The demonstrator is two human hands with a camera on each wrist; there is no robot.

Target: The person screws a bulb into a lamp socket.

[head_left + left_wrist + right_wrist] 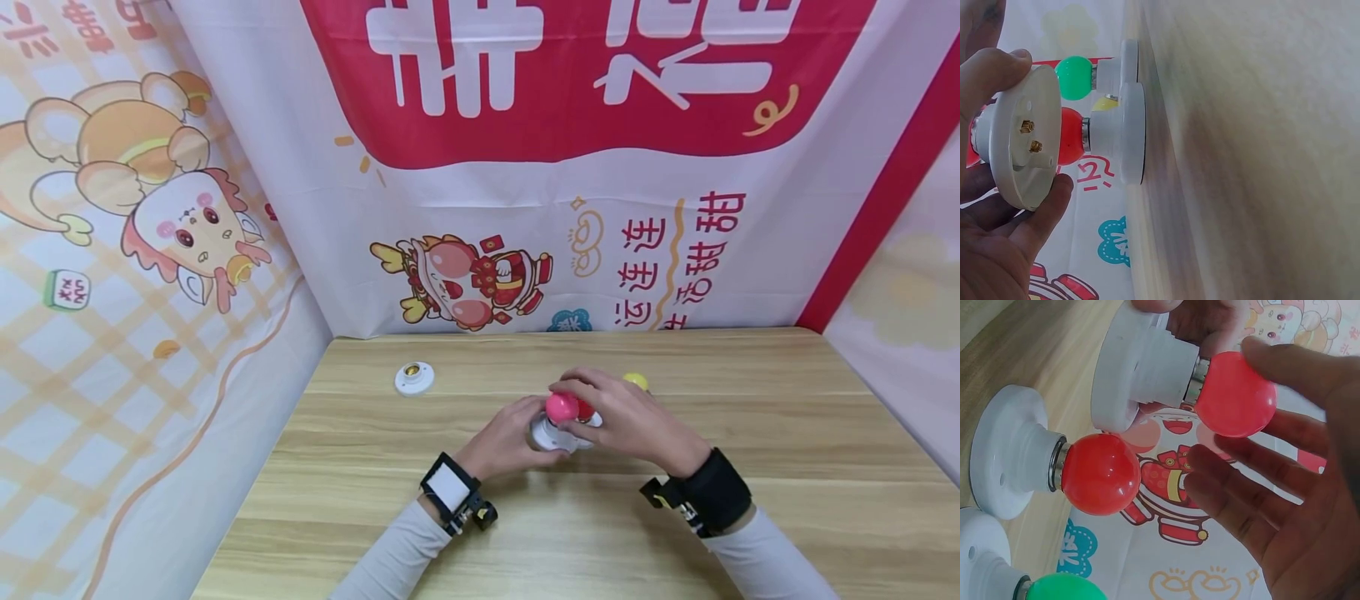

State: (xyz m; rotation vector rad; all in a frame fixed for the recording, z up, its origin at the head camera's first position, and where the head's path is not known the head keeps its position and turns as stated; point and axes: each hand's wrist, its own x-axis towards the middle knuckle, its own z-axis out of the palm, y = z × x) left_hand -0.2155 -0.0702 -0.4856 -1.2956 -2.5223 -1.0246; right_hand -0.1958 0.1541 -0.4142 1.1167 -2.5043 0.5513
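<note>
My left hand (510, 437) grips the rim of a round white lamp holder (1025, 137), lifted off the table with its hollow underside and two brass screws showing in the left wrist view. A pink bulb (1236, 394) sits in that holder, its metal collar partly visible. Thumb and fingers of my right hand (626, 417) are round the pink bulb. Close beside it, a red bulb (1100, 474) stands in another white holder (1013, 453) on the table. A green bulb (1074, 78) in its own holder stands just past the red one.
A white lamp holder (414, 377) without a bulb lies at the back left of the wooden table (360, 500). A yellow bulb (636, 380) shows behind my right hand. Printed cloth (480, 192) hangs along the table's back edge and sides.
</note>
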